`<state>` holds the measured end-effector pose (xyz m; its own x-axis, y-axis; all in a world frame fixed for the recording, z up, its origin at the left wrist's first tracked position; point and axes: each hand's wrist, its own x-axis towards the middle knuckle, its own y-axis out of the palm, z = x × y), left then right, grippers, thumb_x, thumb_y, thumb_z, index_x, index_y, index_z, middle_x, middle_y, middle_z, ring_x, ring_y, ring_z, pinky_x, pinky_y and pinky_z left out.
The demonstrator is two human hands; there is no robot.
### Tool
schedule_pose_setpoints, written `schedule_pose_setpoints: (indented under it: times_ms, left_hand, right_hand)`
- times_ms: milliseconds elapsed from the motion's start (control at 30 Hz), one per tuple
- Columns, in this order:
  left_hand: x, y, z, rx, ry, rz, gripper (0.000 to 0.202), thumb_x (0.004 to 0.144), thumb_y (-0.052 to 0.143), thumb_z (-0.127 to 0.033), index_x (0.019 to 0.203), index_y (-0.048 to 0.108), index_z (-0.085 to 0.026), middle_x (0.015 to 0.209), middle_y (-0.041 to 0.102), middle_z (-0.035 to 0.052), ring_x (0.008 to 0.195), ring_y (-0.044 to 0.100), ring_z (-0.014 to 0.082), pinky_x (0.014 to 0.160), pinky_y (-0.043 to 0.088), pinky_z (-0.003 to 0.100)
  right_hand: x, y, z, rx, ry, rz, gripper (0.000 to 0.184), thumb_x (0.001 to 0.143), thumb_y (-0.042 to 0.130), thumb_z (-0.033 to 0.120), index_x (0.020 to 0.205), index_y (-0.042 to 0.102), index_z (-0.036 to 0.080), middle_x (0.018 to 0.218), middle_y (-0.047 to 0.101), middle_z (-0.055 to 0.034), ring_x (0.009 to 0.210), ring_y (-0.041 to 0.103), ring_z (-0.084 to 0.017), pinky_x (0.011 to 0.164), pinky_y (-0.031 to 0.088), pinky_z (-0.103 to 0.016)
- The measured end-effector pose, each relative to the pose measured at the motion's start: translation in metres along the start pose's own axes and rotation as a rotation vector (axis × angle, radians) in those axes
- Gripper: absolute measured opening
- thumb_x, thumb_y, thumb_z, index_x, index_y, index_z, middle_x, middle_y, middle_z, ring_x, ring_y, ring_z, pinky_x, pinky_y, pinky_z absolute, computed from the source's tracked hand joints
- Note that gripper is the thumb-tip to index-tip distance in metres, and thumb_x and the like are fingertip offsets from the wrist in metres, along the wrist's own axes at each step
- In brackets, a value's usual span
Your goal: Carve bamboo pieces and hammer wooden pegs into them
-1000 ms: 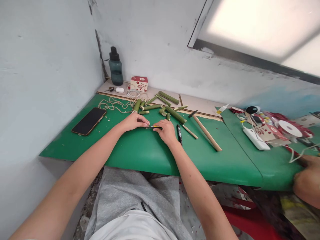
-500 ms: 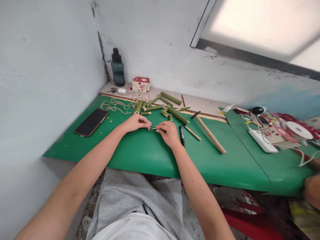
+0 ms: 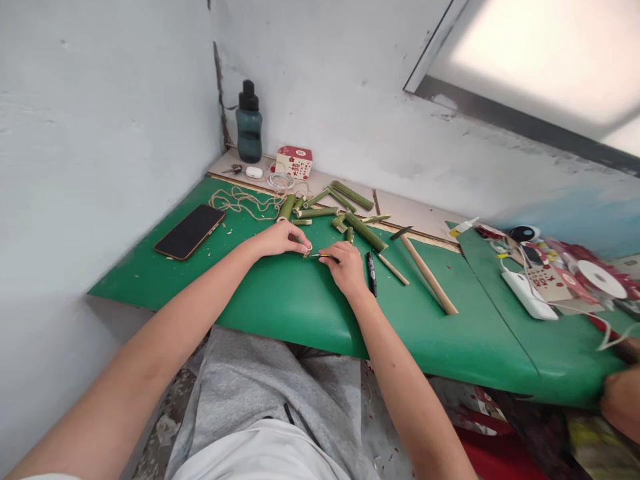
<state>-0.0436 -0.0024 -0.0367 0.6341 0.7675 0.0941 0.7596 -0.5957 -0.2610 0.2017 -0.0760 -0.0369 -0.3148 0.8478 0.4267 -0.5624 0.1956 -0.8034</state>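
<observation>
My left hand [image 3: 283, 239] is closed in a pinch on a small bamboo piece [image 3: 307, 253] with a pale, ring-like end. It holds the piece low over the green tabletop [image 3: 280, 300]. My right hand [image 3: 346, 267] grips a slim craft knife [image 3: 325, 256] with a dark and yellow handle. The knife's thin tip points left and meets or nearly meets the bamboo piece; exact contact is too small to tell. Just behind my hands lie several cut green bamboo tubes [image 3: 367, 232]. A black marker [image 3: 371, 273] rests to the right of my right hand.
A hammer [image 3: 427, 272] and a thin stick [image 3: 394, 270] lie to the right. At the left are a phone [image 3: 190, 231] and loose twine [image 3: 240, 202]. A water bottle [image 3: 249, 127] and a small box [image 3: 294, 162] stand at the back. Another person's hand [image 3: 620, 400] shows at far right.
The camera view has shifted slightly, so the scene sits further right. My left fingers have shifted a little on the bamboo piece, and the knife stays close to it.
</observation>
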Motion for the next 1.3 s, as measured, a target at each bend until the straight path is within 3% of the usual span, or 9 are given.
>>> schedule_pose_setpoints:
  times_ms: [267, 567, 1300]
  left_hand:
    - [-0.002, 0.001, -0.006, -0.012, -0.030, -0.007, 0.028, 0.067, 0.091, -0.040, 0.084, 0.084, -0.020, 0.095, 0.083, 0.0081, 0.093, 0.077, 0.0259, 0.094, 0.061, 0.041]
    - [-0.004, 0.004, -0.003, 0.009, -0.044, -0.057, 0.040, 0.070, 0.086, -0.054, 0.088, 0.083, -0.019, 0.106, 0.082, 0.0104, 0.098, 0.077, 0.0275, 0.096, 0.061, 0.047]
    - [-0.002, 0.001, 0.000, -0.024, -0.033, 0.005, 0.026, 0.068, 0.089, -0.038, 0.086, 0.084, -0.020, 0.090, 0.082, 0.0088, 0.085, 0.077, 0.0240, 0.085, 0.061, 0.037]
  right_hand:
    - [0.015, -0.003, 0.001, -0.022, -0.002, 0.098, 0.014, 0.084, 0.081, 0.013, 0.090, 0.081, 0.026, 0.087, 0.077, -0.0026, 0.087, 0.064, -0.023, 0.080, 0.046, -0.037]
    - [-0.004, -0.006, 0.008, -0.056, -0.027, 0.013, 0.010, 0.089, 0.079, 0.021, 0.096, 0.079, 0.027, 0.094, 0.076, -0.0016, 0.092, 0.063, -0.022, 0.083, 0.042, -0.038]
    - [0.001, 0.000, 0.005, -0.108, -0.037, 0.052, 0.011, 0.097, 0.069, 0.028, 0.100, 0.078, 0.023, 0.095, 0.074, -0.0062, 0.094, 0.060, -0.026, 0.084, 0.040, -0.040]
